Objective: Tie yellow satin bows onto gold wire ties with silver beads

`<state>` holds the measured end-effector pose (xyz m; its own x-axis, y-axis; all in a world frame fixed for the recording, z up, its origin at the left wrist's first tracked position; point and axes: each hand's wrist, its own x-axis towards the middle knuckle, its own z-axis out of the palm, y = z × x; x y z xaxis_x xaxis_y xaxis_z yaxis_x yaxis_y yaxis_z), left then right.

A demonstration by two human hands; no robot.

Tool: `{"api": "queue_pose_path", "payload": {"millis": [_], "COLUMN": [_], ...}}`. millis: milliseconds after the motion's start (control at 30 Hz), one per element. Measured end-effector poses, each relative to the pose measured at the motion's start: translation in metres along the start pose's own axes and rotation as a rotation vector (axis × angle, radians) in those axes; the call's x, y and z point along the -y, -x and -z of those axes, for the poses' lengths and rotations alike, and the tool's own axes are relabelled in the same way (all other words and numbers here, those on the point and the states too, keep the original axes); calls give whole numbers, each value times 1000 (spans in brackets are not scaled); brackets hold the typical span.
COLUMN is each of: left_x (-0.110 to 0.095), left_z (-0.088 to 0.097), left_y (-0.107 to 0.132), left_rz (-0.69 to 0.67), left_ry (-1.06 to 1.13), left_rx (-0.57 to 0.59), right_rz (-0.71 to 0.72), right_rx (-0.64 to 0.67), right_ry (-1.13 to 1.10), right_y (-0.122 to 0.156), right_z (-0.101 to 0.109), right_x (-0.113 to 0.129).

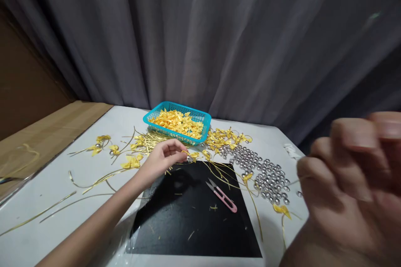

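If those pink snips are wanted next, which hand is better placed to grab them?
Probably the right hand: the pink snips lie on the black mat with their handle toward its side, while the left hand holds a yellow bow. Whether the right holds anything is unclear.

Yellow ribbon bow (194, 155), small, glossy, pinched at the thumb and fingertips of the left hand (171, 152); held over the far edge of the black mat (188, 217). Round silver bell (189, 159) sits at its near side, close against the fingertips; a thin yellow loop shows above. Exact join too small to make out. Same kinds lie about: loose silver bells (272, 179) spread in a shiny patch right of the mat; more yellow bows (178, 123) heaped in the blue basket (208, 127); gold cords (152, 142) bunched just beside it.
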<state>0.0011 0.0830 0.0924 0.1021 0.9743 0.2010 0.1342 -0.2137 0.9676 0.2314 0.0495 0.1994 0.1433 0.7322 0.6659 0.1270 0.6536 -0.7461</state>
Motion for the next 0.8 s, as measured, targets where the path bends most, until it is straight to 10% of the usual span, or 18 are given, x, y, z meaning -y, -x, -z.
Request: {"api": "queue_pose_path", "payload": {"millis": [233, 533, 800], "left_x": [-25, -44, -44], "left_z": [-1, -13, -18], "left_y": [13, 29, 31], "left_rz": [275, 212, 146], "left_ry": [395, 403, 372], "left_rx": [-50, -200, -235], "right_rz": [-164, 61, 41], "right_rx": [135, 76, 73], "right_ry": [34, 589, 591], "right_y": [11, 54, 56], "right_z": [-43, -103, -103], "right_x": [-24, -51, -53]}}
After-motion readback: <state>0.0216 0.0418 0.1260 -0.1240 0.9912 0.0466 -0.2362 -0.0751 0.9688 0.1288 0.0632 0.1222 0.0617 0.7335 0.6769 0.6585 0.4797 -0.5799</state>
